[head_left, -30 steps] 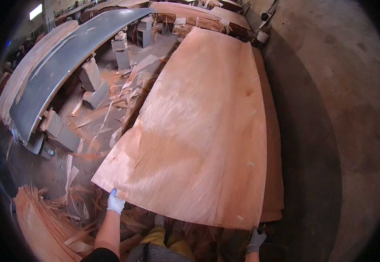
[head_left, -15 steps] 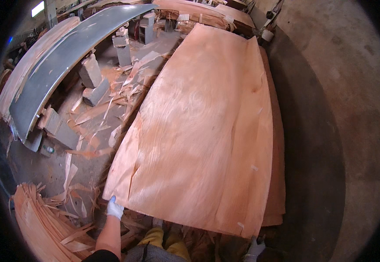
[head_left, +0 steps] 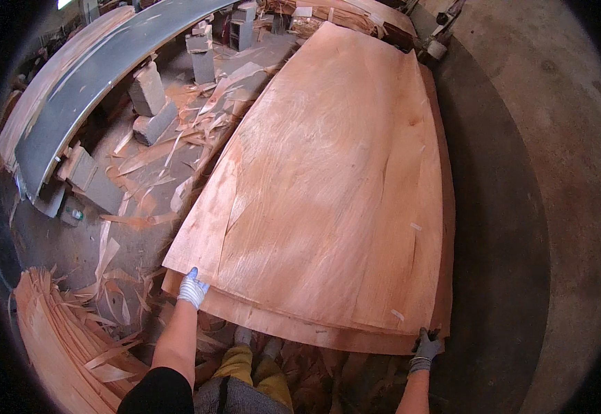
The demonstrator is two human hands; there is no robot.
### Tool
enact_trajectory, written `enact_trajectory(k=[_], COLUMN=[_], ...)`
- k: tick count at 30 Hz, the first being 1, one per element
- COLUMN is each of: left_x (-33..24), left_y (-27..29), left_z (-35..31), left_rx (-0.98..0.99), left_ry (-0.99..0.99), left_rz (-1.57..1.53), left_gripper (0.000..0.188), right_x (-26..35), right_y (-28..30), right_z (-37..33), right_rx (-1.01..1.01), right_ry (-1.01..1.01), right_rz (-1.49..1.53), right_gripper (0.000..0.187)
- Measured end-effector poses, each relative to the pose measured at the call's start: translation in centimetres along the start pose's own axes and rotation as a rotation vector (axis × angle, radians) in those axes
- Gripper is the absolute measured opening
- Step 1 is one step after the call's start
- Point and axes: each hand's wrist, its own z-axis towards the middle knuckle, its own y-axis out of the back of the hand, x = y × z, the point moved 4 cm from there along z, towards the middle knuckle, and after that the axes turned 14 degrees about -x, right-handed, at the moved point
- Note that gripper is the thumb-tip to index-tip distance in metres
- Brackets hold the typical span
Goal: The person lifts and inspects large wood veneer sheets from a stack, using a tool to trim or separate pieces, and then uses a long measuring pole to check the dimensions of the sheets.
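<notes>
A large, thin, orange-brown wood veneer sheet lies over a stack of similar sheets, whose near edge shows beneath it. My left hand, in a whitish glove, is closed on the sheet's near left part, with the thumb on top. At the near right corner, my right hand, in a grey glove, grips the edge; some of its fingers are hidden below. Small pale tape strips mark the sheet's right side, and a seam runs down its left part.
Left of the stack, torn veneer scraps litter the floor. A bundle of veneer strips lies at the near left. Farther off, a long dark panel rests on concrete blocks. Bare concrete floor runs along the right.
The sheet's near edge has shifted away from me and settled lower, exposing the stack's edge below it. Both hands have moved forward with it, and my right hand shows more fully.
</notes>
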Motion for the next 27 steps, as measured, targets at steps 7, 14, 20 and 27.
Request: enact_trajectory(k=[7, 14, 20, 27], left_x=[0.7, 1.2, 2.9, 2.6], left_y=[0.9, 1.0, 2.4, 2.4], left_z=[0.0, 2.3, 2.9, 3.5], left_rx=[-0.221, -0.093, -0.155, -0.272], left_ry=[-0.084, -0.189, -0.074, -0.184], left_rz=[0.065, 0.138, 0.156, 0.193], left_gripper=[0.054, 0.053, 0.069, 0.049], right_x=[-2.6, -5.3, -7.0, -15.4], right_y=[-0.7, -1.8, -2.1, -2.3], right_z=[1.1, 3.2, 3.7, 7.9], right_rx=[-0.029, -0.042, 0.257, 0.153], right_ry=[0.014, 0.139, 0.223, 0.208], right_rz=[0.119, -0.001, -0.280, -0.548], right_gripper=[0.020, 0.024, 0.036, 0.037])
